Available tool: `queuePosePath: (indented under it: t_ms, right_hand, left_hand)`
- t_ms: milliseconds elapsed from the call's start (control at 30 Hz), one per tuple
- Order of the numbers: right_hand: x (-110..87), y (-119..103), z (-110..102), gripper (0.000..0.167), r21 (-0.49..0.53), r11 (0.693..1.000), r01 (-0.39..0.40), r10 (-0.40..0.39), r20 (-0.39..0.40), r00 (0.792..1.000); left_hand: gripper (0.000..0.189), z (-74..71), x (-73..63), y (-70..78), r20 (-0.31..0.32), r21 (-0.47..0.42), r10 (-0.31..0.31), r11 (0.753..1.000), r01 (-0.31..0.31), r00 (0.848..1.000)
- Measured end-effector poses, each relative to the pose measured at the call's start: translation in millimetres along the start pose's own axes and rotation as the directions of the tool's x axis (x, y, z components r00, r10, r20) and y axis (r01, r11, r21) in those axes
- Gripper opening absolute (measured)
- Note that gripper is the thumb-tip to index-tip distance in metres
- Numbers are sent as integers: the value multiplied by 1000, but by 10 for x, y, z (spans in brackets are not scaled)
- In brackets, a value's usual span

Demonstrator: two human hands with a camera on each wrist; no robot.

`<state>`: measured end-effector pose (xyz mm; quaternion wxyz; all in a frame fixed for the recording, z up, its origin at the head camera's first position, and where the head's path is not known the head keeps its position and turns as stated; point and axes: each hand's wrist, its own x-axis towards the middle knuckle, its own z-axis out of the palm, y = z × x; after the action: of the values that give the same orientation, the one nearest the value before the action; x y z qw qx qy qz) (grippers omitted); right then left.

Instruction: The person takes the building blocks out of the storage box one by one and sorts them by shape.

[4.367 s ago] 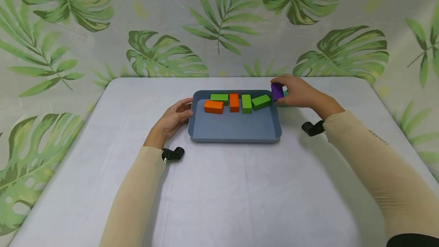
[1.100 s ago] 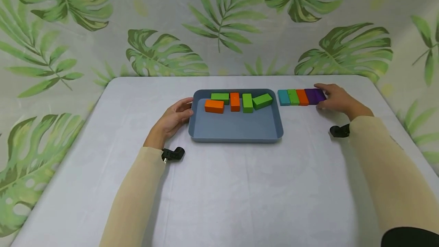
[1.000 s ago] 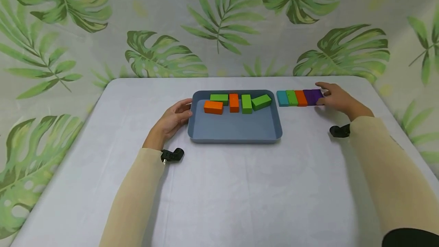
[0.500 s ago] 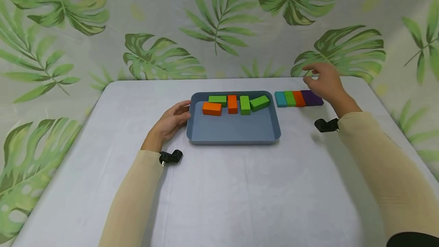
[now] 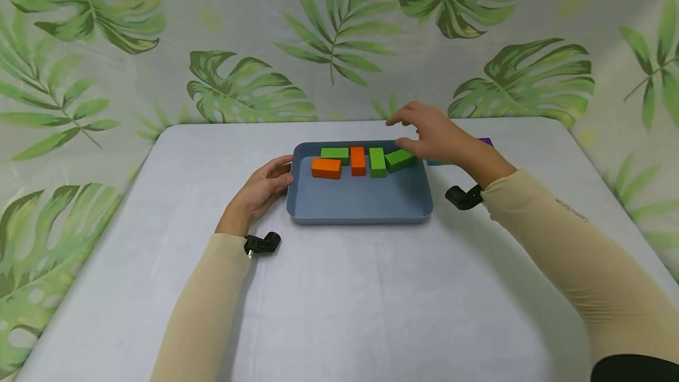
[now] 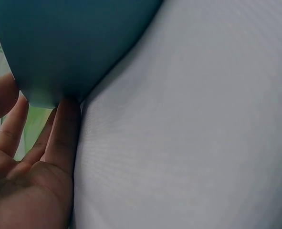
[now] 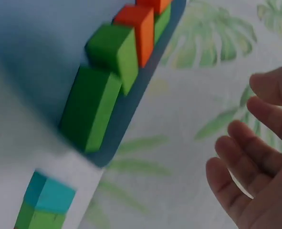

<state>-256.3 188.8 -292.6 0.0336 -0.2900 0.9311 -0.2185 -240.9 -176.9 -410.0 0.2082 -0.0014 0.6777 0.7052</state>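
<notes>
In the head view my left hand (image 5: 263, 188) rests at the left side of a blue-grey tray (image 5: 361, 217), fingers fairly straight. The left wrist view has its fingertips (image 6: 64, 114) against the tray's outer wall. My right hand (image 5: 436, 135), fingers spread and holding nothing, is over the tray's back right corner. Beneath it lies a slanted green block (image 5: 399, 161). An upright-lying green block (image 5: 377, 162), an orange block (image 5: 358, 161), another green block (image 5: 334, 154) and another orange block (image 5: 326, 168) lie leftward along the tray's back.
To the right of the tray a row of blocks lies on the white-covered table (image 5: 339, 299), mostly hidden behind my right hand. A purple block (image 5: 485, 141) peeks out; the right wrist view shows a teal block (image 7: 50, 193) beside a green one. A leaf-patterned cloth (image 5: 339, 34) hangs behind.
My right hand placed a purple block at the right end of the row, let go, lifted, and moved left over the tray. My left hand has stayed at the tray's side.
</notes>
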Motion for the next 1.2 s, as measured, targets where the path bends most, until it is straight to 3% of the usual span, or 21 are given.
queuePosePath:
  t_ms: [233,433,700,1200]
  right_hand:
    - [209,-298,146,39,-19,997,79,-77,73,994]
    - [412,-414,288,38,-56,992,109,-101,129,987]
    - [551,-321,437,38,-40,996,78,-71,157,985]
    - [615,-145,664,46,-43,999,15,-7,181,983]
  left_hand:
    - [61,-10,-16,18,-1,0,-3,1000,3,1000]
    - [61,-24,-24,0,-9,-3,-12,1000,12,1000]
    - [60,-7,11,-11,-3,7,6,1000,-6,1000]
    - [60,-10,-11,6,-8,4,4,1000,-4,1000]
